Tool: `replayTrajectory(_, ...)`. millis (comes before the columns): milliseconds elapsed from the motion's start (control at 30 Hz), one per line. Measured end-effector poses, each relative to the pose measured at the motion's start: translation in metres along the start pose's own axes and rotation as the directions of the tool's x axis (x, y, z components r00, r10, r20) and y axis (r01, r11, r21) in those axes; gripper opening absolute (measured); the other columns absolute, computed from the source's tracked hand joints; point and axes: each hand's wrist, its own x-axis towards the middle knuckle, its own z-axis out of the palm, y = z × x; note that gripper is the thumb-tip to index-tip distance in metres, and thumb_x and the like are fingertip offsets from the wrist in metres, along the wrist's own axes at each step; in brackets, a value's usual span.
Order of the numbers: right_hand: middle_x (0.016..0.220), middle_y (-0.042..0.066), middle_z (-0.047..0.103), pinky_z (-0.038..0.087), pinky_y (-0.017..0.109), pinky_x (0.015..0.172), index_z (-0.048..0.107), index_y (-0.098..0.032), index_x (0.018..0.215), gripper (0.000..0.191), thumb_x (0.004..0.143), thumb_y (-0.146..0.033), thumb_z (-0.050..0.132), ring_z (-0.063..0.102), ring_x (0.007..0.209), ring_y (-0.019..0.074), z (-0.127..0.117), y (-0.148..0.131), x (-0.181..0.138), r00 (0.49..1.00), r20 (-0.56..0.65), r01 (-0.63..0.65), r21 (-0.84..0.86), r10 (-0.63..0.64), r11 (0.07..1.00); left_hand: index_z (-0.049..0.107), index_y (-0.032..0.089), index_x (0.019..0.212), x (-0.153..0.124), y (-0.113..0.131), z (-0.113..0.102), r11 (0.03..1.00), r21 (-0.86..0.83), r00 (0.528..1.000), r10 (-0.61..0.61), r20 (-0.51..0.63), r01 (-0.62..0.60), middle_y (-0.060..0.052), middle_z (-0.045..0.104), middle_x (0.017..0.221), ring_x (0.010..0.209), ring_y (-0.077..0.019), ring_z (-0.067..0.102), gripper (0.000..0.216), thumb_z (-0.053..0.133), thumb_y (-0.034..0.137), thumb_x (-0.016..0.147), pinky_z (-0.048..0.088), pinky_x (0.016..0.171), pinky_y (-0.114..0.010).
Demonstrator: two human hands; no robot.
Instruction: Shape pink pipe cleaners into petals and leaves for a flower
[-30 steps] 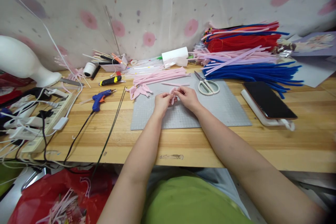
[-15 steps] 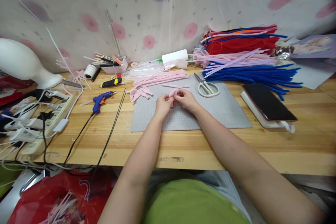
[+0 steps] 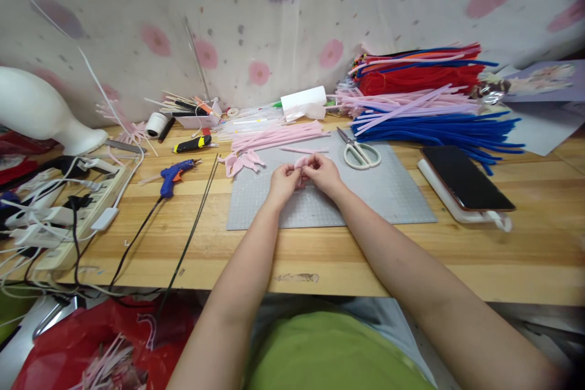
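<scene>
Above the grey cutting mat [image 3: 320, 210], my left hand [image 3: 284, 184] and my right hand [image 3: 323, 174] meet, closed on a small pink pipe-cleaner piece [image 3: 300, 163]. Most of that piece is hidden behind the fingers; a rounded pink part shows between them. Pink pipe-cleaner petals [image 3: 242, 163] lie at the mat's upper left corner. One loose pink pipe cleaner [image 3: 304, 150] rests just beyond my hands, and a bundle of pink pipe cleaners [image 3: 278, 135] lies behind it. Scissors with pale handles [image 3: 362, 156] lie to the right of my right hand.
A blue glue gun [image 3: 172, 178], thin dark rods [image 3: 196, 219] and a yellow-black cutter [image 3: 194, 144] lie left. Far left is a cabled power strip [image 3: 109, 195]. Blue pipe cleaners [image 3: 434, 131] are stacked at the back right, near a phone [image 3: 466, 178]. A red bag [image 3: 59, 341] hangs below.
Both hands stay together over the mat with small finger movements on the pink pipe-cleaner piece. Slightly less of it shows now. Nothing else on the table has moved.
</scene>
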Motion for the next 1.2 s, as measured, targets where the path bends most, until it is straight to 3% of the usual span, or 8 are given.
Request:
replayTrajectory(167, 0.066, -0.001, 0.058, 0.037, 0.023, 0.051, 0.058, -0.017, 0.074, 0.023, 0.064, -0.038, 0.058, 0.050, 0.057, 0.0107, -0.006, 0.002, 0.003, 0.976, 0.220, -0.048, 0.221, -0.002, 0.974, 0.059, 0.009, 0.076, -0.006, 0.008, -0.007, 0.994, -0.047, 0.984, -0.086, 0.155, 0.094, -0.005, 0.064, 0.064, 0.060, -0.0125, 0.062, 0.015, 0.061, 0.024, 0.072, 0.051, 0.060, -0.026)
replayTrajectory(333, 0.070, 0.002, 0.061, 0.041, 0.028, 0.068, 0.064, -0.017, 0.065, 0.017, 0.067, -0.033, 0.059, 0.054, 0.071, 0.0144, -0.011, 0.005, 0.007, 0.991, 0.070, 0.107, 0.062, -0.112, 0.992, 0.062, 0.009, 0.074, -0.007, 0.011, -0.008, 0.988, -0.022, 0.969, -0.147, 0.201, 0.154, -0.007, 0.066, 0.067, 0.059, -0.0123, 0.062, 0.013, 0.062, 0.021, 0.072, 0.052, 0.064, -0.028)
replayTrajectory(467, 0.067, 0.002, 0.060, 0.040, 0.028, 0.069, 0.063, -0.018, 0.060, 0.011, 0.067, -0.024, 0.058, 0.054, 0.071, 0.0141, -0.008, 0.004, 0.005, 0.960, -0.023, 0.275, -0.091, -0.278, 0.957, 0.061, 0.008, 0.067, -0.006, 0.011, -0.006, 0.987, 0.010, 0.977, -0.159, 0.144, 0.159, -0.005, 0.063, 0.059, 0.053, -0.0106, 0.060, 0.013, 0.063, 0.020, 0.072, 0.051, 0.063, -0.028)
replayTrajectory(633, 0.065, 0.001, 0.059, 0.039, 0.027, 0.068, 0.063, -0.018, 0.060, 0.014, 0.071, -0.024, 0.057, 0.053, 0.070, 0.0135, -0.006, 0.004, 0.006, 0.944, 0.016, 0.331, -0.095, -0.331, 0.939, 0.060, 0.009, 0.064, -0.004, 0.010, -0.005, 0.986, 0.017, 0.981, -0.168, 0.099, 0.167, -0.004, 0.062, 0.056, 0.050, -0.0103, 0.059, 0.012, 0.059, 0.015, 0.074, 0.051, 0.058, -0.026)
replayTrajectory(867, 0.057, -0.001, 0.048, 0.036, 0.026, 0.059, 0.058, -0.018, 0.053, 0.021, 0.071, -0.026, 0.058, 0.047, 0.059, 0.0119, -0.004, 0.000, 0.009, 0.938, -0.116, 0.302, -0.182, -0.326, 0.936, 0.057, 0.009, 0.062, -0.007, 0.017, 0.000, 0.981, 0.058, 0.977, -0.191, 0.090, 0.186, -0.004, 0.061, 0.054, 0.048, -0.0103, 0.059, 0.012, 0.055, 0.011, 0.074, 0.050, 0.056, -0.026)
replayTrajectory(1033, 0.058, 0.000, 0.048, 0.036, 0.026, 0.059, 0.060, -0.018, 0.056, 0.020, 0.072, -0.029, 0.058, 0.047, 0.060, 0.0117, -0.005, -0.005, 0.011, 0.940, -0.121, 0.288, -0.217, -0.319, 0.933, 0.057, 0.009, 0.062, -0.007, 0.020, 0.005, 0.983, 0.064, 0.983, -0.175, 0.047, 0.172, -0.003, 0.060, 0.052, 0.049, -0.0102, 0.059, 0.013, 0.054, 0.010, 0.074, 0.049, 0.055, -0.024)
replayTrajectory(1100, 0.060, -0.001, 0.051, 0.038, 0.025, 0.060, 0.062, -0.018, 0.065, 0.018, 0.071, -0.035, 0.059, 0.048, 0.062, 0.0118, -0.008, -0.004, 0.014, 0.966, -0.098, 0.227, -0.131, -0.240, 0.965, 0.057, 0.009, 0.064, -0.006, 0.017, 0.005, 0.989, 0.007, 0.988, -0.149, 0.040, 0.149, -0.004, 0.062, 0.056, 0.052, -0.0111, 0.060, 0.011, 0.056, 0.013, 0.074, 0.049, 0.058, -0.025)
replayTrajectory(1200, 0.058, -0.003, 0.051, 0.038, 0.023, 0.051, 0.060, -0.018, 0.085, 0.033, 0.072, -0.048, 0.054, 0.046, 0.052, 0.0096, -0.011, -0.002, 0.017, 0.998, -0.047, 0.034, 0.079, -0.030, 0.996, 0.056, 0.010, 0.073, -0.003, 0.012, 0.004, 0.988, -0.129, 0.996, -0.089, 0.005, 0.089, -0.006, 0.066, 0.069, 0.064, -0.0126, 0.064, 0.005, 0.057, 0.015, 0.074, 0.049, 0.065, -0.026)
